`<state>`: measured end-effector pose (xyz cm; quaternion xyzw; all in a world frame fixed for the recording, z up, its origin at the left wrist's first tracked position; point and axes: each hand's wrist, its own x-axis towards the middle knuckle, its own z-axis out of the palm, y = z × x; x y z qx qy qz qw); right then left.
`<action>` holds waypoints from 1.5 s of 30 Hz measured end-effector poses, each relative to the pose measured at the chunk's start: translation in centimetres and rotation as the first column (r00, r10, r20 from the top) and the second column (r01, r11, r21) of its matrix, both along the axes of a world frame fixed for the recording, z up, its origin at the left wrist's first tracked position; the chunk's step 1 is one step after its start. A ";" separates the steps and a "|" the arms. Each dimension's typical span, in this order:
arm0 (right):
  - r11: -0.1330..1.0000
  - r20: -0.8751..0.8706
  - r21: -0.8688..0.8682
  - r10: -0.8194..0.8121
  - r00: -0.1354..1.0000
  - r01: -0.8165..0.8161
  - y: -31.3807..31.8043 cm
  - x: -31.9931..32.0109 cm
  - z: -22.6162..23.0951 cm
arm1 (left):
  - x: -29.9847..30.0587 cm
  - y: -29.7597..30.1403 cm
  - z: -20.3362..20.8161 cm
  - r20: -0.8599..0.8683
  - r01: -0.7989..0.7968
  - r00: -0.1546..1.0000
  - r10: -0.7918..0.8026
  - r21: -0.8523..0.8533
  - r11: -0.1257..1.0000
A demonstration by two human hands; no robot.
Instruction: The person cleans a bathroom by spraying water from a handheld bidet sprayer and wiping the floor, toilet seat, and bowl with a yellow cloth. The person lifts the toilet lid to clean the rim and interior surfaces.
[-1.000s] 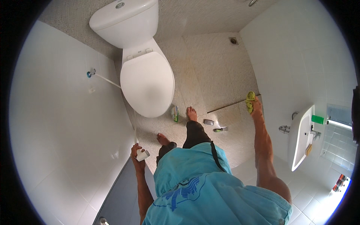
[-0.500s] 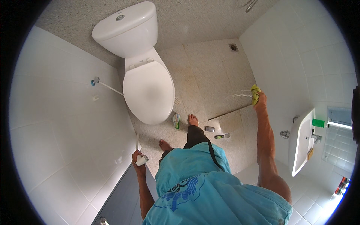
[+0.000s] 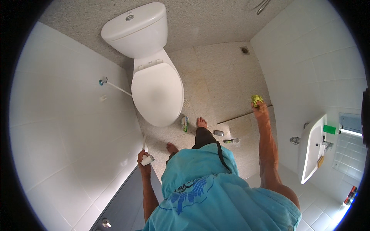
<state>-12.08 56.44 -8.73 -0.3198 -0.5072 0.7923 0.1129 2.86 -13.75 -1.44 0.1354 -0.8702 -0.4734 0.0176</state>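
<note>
Out to the right, over the floor, my right hand [image 3: 261, 109] is closed on a crumpled yellow-green cloth [image 3: 257, 101]. At the lower left, my left hand [image 3: 143, 158] is wrapped round what looks like a white bidet sprayer [image 3: 147, 159]. A thin white hose [image 3: 144, 141] rises from that hand toward the toilet's near side. The white toilet [image 3: 158, 92], its lid down, stands between the left wall and my feet. On the floor by my right foot lie a green-and-white packet [image 3: 185, 124], a small grey block [image 3: 218, 133] and a green-handled scraper-like tool [image 3: 231, 141].
A white washbasin [image 3: 313, 150] on the right wall holds a green cup-like item [image 3: 329, 129] and a yellowish sponge-like piece [image 3: 320, 161]. A floor drain [image 3: 244, 50] sits at the far right corner. A water valve [image 3: 103, 81] juts from the left wall. The grey door [image 3: 127, 200] is at lower left.
My right hand has moved left with the cloth, away from the right wall. White streaks beside the cloth no longer show. My left hand keeps its hold, and the view has shifted slightly.
</note>
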 end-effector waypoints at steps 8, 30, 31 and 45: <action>0.957 0.206 -0.272 -0.046 0.977 0.103 -5.8 0.6 4.4 | -0.4 0.2 0.9 -0.024 0.021 1.000 -0.020 0.010 1.000; 0.968 0.063 -0.188 -0.157 0.986 0.166 -3.0 -1.9 5.9 | -0.3 -0.3 0.3 0.025 0.012 1.000 -0.012 0.005 1.000; 0.979 0.082 -0.136 -0.144 0.986 0.155 -2.6 -2.2 5.6 | -0.2 -0.4 0.3 0.040 0.002 0.999 -0.002 0.002 1.000; 0.998 0.193 -0.027 0.054 0.980 -0.050 -1.6 -3.3 5.4 | 0.5 -1.3 -1.2 -0.100 -0.075 0.992 0.077 0.023 0.997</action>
